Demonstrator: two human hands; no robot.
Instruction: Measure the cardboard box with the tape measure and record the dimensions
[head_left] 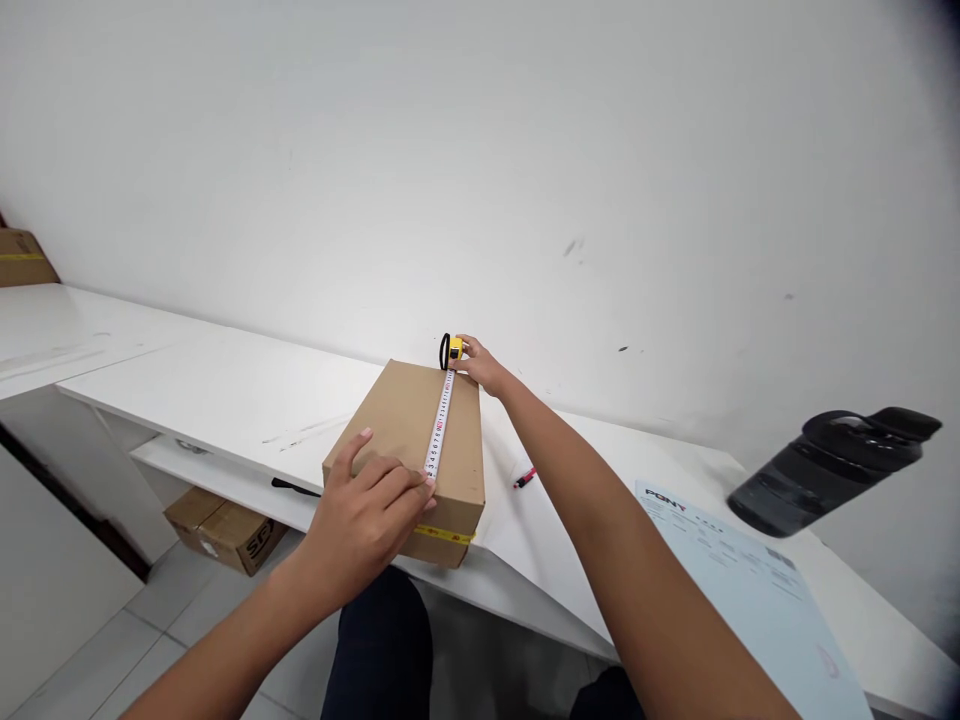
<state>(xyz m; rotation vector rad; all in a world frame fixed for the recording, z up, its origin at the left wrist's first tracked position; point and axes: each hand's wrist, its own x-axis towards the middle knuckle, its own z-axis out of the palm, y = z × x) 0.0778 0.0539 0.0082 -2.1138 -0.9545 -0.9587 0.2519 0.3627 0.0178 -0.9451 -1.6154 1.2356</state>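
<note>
A brown cardboard box sits at the front edge of the white tabletop, with yellow printed tape on its near side. Across its top runs the white blade of a tape measure, pulled out from the far edge to the near one. My right hand grips the yellow case with its black strap at the box's far edge. At the near edge, my left hand holds the blade's end down with its fingertips, thumb spread apart on the box top. The very tip of the blade is hidden under those fingers.
A red and black pen lies right of the box. Further right are a printed sheet and a dark water bottle. Another carton is under the table, and one stands far left. The white wall rises behind.
</note>
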